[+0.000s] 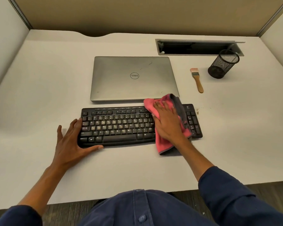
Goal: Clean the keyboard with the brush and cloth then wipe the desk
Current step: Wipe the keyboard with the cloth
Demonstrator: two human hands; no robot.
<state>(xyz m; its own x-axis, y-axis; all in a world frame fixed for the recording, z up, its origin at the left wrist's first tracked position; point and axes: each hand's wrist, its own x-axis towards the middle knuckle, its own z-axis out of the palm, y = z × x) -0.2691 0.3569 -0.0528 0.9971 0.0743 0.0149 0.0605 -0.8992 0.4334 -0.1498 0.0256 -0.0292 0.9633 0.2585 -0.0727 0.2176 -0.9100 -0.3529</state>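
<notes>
The cloth (163,141) and right hand (167,123) hide several keyboard (118,126) keys.

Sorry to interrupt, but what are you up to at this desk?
A person is cleaning a keyboard. The right hand presses a pink cloth onto its right part, while the left hand steadies its left end. The brush lies unused on the desk, beside a mesh cup. A closed laptop sits behind the keyboard, and some crumbs lie right of it.

My left hand (70,141) lies flat, fingers spread and straight, thumb stretched out sideways. My right hand (167,123) presses palm-down, fingers extended forward. Both forearms are bare below dark blue sleeves (235,193).
</notes>
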